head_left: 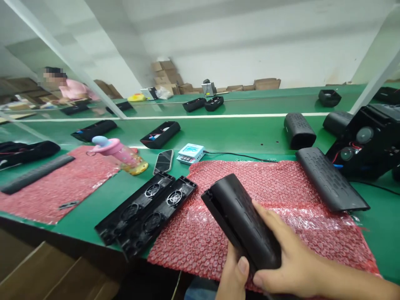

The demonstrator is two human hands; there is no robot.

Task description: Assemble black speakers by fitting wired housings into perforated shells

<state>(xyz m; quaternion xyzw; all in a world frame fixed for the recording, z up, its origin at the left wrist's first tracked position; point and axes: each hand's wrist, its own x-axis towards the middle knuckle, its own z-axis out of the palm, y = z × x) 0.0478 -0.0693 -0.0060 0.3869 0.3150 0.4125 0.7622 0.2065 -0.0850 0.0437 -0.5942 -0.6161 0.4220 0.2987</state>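
A black speaker housing (243, 221) with a dimpled, rounded side is tilted over the red bubble wrap (281, 187), its far end pointing up and left. My right hand (290, 254) wraps round its near right side, fingers along the patterned face. From below, my left hand (234, 271) grips the near end, thumb showing; its other fingers are hidden behind the housing. Two open black panels (150, 212) with round grilles lie left of the hands, overlapping the bubble wrap edge. To the right rests another patterned black shell (331, 179).
Behind the bubble wrap stand a small light-blue device (190, 153) with a cable, a phone (163, 161) and a tilted pink cup (121, 154). Black speaker assemblies (365, 141) crowd the right. Other housings (161, 134) sit on the green bench. A co-worker (73, 89) is at far left.
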